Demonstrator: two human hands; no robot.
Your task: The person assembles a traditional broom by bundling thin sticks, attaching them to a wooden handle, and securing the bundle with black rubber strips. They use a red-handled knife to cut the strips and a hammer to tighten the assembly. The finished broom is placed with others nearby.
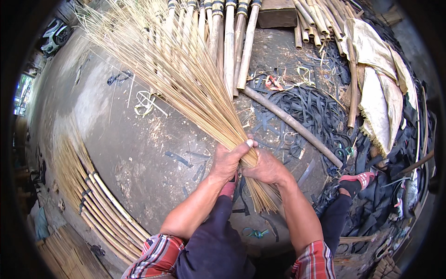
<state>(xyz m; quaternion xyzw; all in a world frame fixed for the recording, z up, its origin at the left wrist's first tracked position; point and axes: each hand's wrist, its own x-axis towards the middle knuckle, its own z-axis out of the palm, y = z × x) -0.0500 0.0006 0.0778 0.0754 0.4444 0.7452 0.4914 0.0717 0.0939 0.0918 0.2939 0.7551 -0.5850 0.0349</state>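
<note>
A bundle of thin tan broom sticks (200, 100) slants up and to the left, its loose tips fanned wide. Both hands grip it close to the thick ends, which stick out below. My left hand (226, 159) is closed round the bundle's left side, thumb laid across the front. Against it, my right hand (267, 166) wraps the right side, with its fingers partly hidden behind the sticks. The bundle hangs above the floor between my legs.
Finished brooms with bamboo handles (229, 51) lie ahead, and more brooms (104, 195) at left. Black rubber strips (311, 114) heap at right beside a wooden pole (295, 125) and a pale sack (378, 93). Bamboo poles (320, 23) and a brown box (277, 15) sit far back.
</note>
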